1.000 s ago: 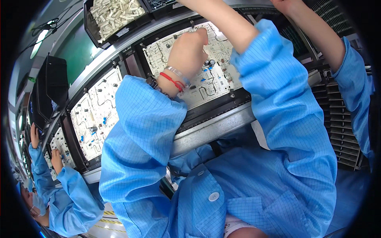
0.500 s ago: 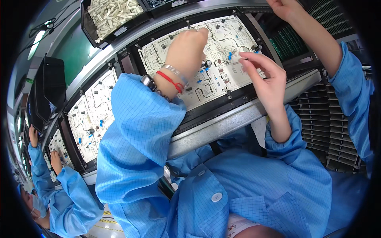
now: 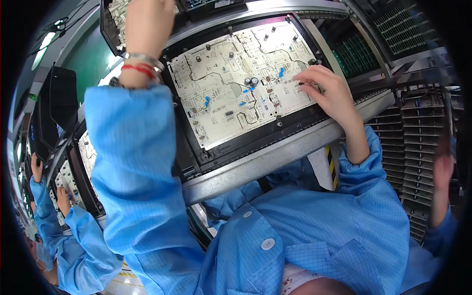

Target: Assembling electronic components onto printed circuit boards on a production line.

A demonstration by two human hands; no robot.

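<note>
The white circuit board [image 3: 221, 104] is lying face up in a black carrier [image 3: 246, 143], which is surrounding it; near the middle of the board two dark round capacitors [image 3: 250, 82] are standing side by side, with blue parts [image 3: 281, 72] sitting between them and the board's right end; the right hand [image 3: 333, 93] is hovering over that right end, its thumb and fingertips nearly closed and apparently pinching a small dark piece [image 3: 301, 83], though whether the piece is touching the board I cannot tell; the left hand [image 3: 150, 27] is hanging beyond the board's far left corner, over a black bin [image 3: 107, 37] of loose white parts [image 3: 118, 12], its blurred fingers running up to the edge of the view, so I cannot tell whether they are spread, closed or gripping anything; the step in hand seems to be placing components, with the left hand collecting a part while the right is keeping its piece ready; the next move is probably calling for a clean pick of a single white part on the left, and for careful lining up of the dark piece with its spot on the right; a metal rail [image 3: 280, 146] is running along the board's near side; left of the board a second board [image 3: 87, 152] is lying, and farther left a co-worker's hand [image 3: 63, 200] is resting at another board.
</note>
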